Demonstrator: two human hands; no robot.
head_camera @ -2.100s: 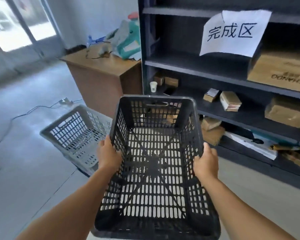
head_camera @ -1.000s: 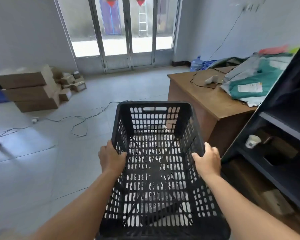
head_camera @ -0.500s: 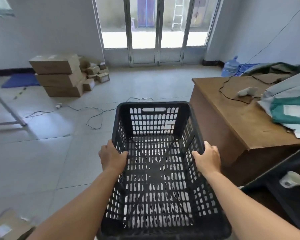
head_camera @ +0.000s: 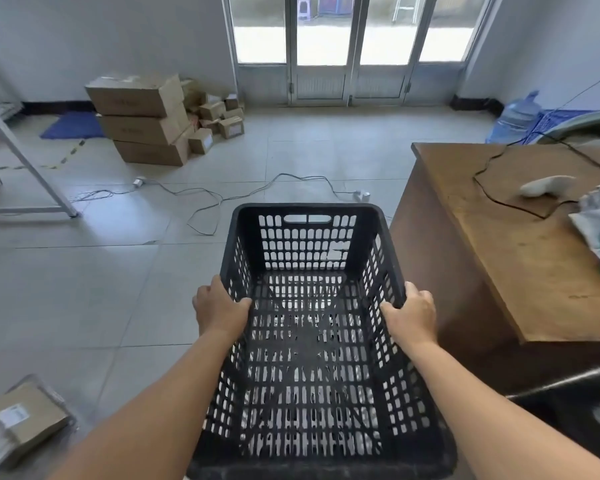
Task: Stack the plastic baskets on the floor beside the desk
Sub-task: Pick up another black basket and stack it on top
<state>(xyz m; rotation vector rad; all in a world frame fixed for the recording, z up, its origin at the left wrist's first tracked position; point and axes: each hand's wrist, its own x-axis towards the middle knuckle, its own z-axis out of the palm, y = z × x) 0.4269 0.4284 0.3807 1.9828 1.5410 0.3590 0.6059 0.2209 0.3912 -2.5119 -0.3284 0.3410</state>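
Observation:
I hold an empty black plastic basket (head_camera: 307, 237) level in front of me, above the tiled floor and just left of the wooden desk (head_camera: 520, 258). My left hand (head_camera: 219, 308) grips its left rim and my right hand (head_camera: 413, 311) grips its right rim, thumbs inside. Through the slotted bottom I see pale shapes, too broken up to tell what they are. The grey basket seen earlier is out of view.
Cables (head_camera: 205, 199) trail across the floor ahead. Stacked cardboard boxes (head_camera: 142, 119) stand at the back left, a white table leg (head_camera: 39, 178) at the left, a parcel (head_camera: 21, 420) at my lower left. Glass doors (head_camera: 347, 46) and a water jug (head_camera: 515, 117) lie beyond.
My view has swung left from the dark shelving toward the doors and open floor. The desk has slid to the right. My grip on the black basket is unchanged.

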